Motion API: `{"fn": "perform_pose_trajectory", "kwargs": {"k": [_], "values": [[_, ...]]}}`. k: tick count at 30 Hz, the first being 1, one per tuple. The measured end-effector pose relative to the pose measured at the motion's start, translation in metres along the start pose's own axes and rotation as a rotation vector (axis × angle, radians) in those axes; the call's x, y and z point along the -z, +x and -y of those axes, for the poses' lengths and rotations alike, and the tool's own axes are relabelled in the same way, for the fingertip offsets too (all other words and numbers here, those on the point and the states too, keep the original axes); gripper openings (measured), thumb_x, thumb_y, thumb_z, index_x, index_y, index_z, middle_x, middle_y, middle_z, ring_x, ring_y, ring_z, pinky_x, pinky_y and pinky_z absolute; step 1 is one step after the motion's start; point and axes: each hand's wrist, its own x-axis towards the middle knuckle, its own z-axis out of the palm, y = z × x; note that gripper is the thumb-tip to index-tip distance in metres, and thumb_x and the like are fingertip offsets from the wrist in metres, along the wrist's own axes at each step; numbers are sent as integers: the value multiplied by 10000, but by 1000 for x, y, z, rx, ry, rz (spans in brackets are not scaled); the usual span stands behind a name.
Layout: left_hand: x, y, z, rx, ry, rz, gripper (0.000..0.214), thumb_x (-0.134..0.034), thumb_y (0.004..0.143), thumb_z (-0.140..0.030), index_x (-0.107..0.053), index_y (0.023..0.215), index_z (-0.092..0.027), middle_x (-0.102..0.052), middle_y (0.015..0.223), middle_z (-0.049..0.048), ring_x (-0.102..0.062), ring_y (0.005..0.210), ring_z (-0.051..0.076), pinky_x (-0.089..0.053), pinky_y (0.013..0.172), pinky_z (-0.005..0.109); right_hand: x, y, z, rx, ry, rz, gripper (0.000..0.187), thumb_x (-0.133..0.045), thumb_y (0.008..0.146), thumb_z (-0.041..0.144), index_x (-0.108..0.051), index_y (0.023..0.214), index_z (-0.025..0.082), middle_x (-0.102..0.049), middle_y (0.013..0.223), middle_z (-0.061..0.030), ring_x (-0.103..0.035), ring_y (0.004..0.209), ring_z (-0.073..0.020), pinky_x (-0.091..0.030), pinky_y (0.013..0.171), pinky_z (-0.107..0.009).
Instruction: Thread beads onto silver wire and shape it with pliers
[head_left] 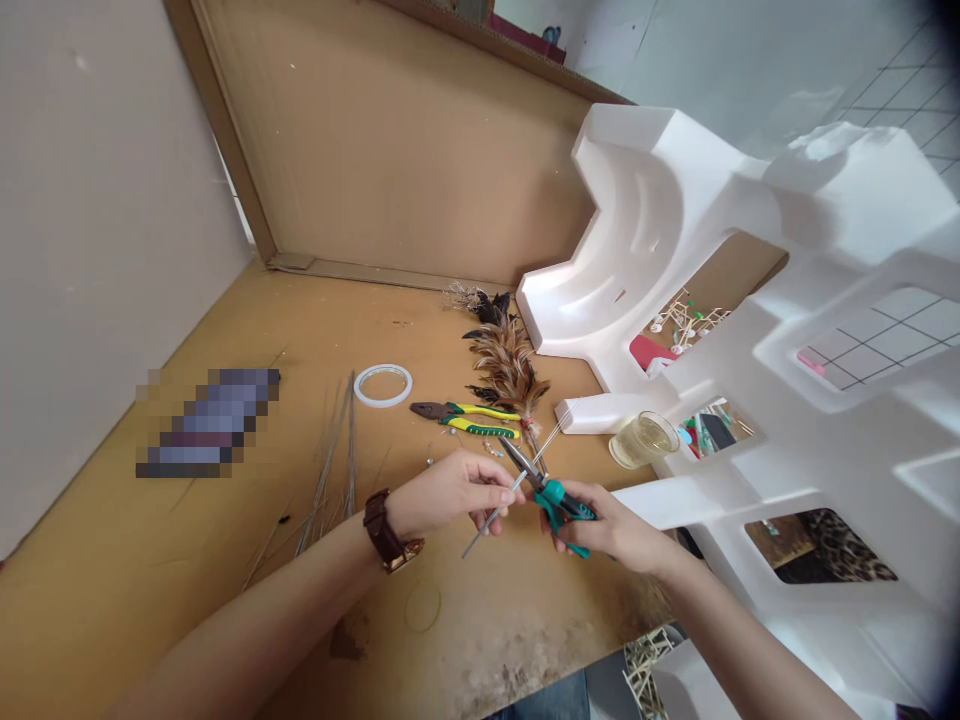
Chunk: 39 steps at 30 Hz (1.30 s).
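Between the thumb and fingers of my left hand (480, 488) is a thin grey rod-like bundle, seemingly wire (480, 533), slanting down to the left. My right hand (600, 525) grips teal-handled long-nose pliers (555, 495), their jaws pointing up and left, close to the left fingertips. Fine pale strands (553, 432) rise to the upper right past the pliers. Whether the jaws bite on the wire, I cannot make out. Just beyond lie green-and-yellow combination pliers (472, 421) and a bunch of brown feathers (501, 355).
A white tape roll (383, 386) and loose thin wires (341, 450) lie left of centre. A blurred-out dark object (210, 423) is farther left. At right stand a glass of yellowish liquid (641, 441) and a large white moulded foam piece (705, 190). Cardboard (405, 140) stands behind.
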Motion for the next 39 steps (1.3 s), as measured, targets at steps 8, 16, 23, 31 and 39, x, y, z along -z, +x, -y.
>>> {"fn": "perform_pose_trajectory", "kwargs": {"k": [8,16,23,31,39], "values": [[0,-1,-1,19,-15,-15,206,-623,722,-306,-652,769,-108,-589,605,-12,-582,512,88,-437,484,186,-5,0,2,52,-185,-91,137,-491,697,127,-538,817,173,-526,699,27,-463,622,-114,-341,557,-225],[3,-2,2,40,42,-22,232,-619,716,-326,-657,768,-103,-594,579,-7,-570,503,96,-425,491,202,-13,6,-5,58,-390,-167,196,-479,670,105,-505,841,196,-491,664,47,-433,615,-109,-323,563,-210],[16,-6,34,126,48,-110,271,-650,668,-369,-658,738,-107,-584,543,-10,-557,499,105,-397,495,214,-25,30,-26,-23,-490,-149,63,-504,689,206,-477,743,189,-438,613,52,-392,559,-98,-283,491,-201],[21,-6,74,197,20,-167,300,-645,644,-408,-611,690,-113,-560,537,-20,-536,486,97,-360,474,205,-41,49,-45,-8,-536,-176,49,-499,692,209,-513,672,166,-460,598,30,-387,544,-100,-277,496,-212],[21,-12,81,260,-20,-188,296,-664,625,-402,-589,647,-116,-562,547,-19,-545,490,105,-363,476,209,-42,55,-51,-18,-587,-147,22,-512,679,185,-520,697,175,-510,641,17,-415,549,-96,-293,513,-201]]}}
